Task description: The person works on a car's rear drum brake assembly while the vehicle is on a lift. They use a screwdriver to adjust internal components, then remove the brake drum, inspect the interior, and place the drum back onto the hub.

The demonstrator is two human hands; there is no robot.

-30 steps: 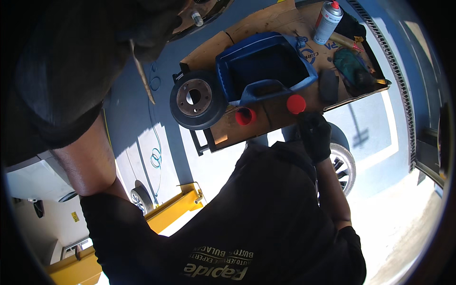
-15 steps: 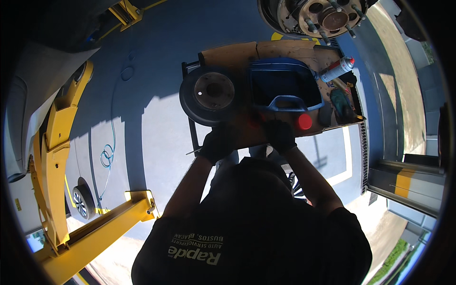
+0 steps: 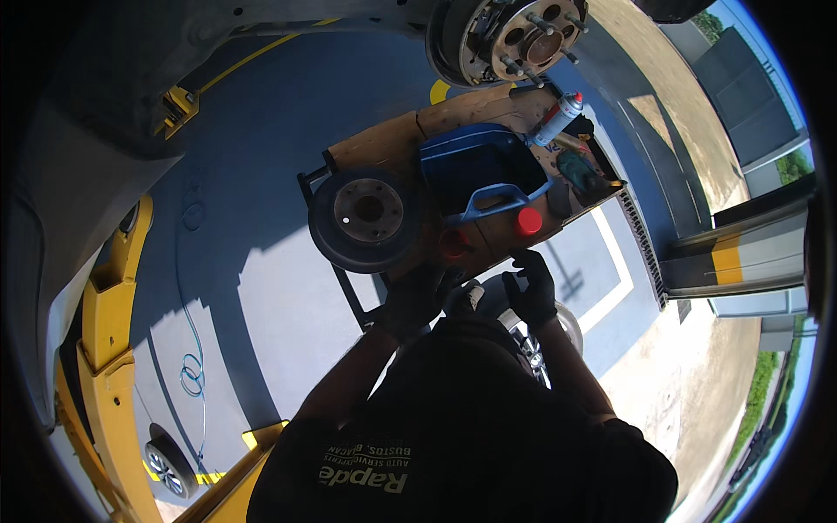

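Both my hands wear black gloves. My left hand [image 3: 411,301] is low at the near edge of the cardboard-topped cart, below the round brake drum [image 3: 359,190]; its fingers are lost in shadow. With fingers apart and nothing seen between them, my right hand [image 3: 530,288] hovers just off the near edge. Closest to it on the cart is a red round cap [image 3: 528,220]. A second red item [image 3: 453,242], dark and hard to make out, lies nearer my left hand. Behind them sits a blue cut-open plastic jug [image 3: 501,193] with its handle toward me.
A spray can [image 3: 558,119] and a dark green item [image 3: 575,170] occupy the right of the cardboard [image 3: 379,139]. Above the cart hangs a wheel hub with studs [image 3: 540,39]. A wheel [image 3: 571,329] lies beneath my right arm. Yellow lift arms [image 3: 109,331] stand at left.
The view has turned, so the cart appears tilted. My right hand has drawn back off the cart's edge and its fingers have spread. My left hand stays near the drum.
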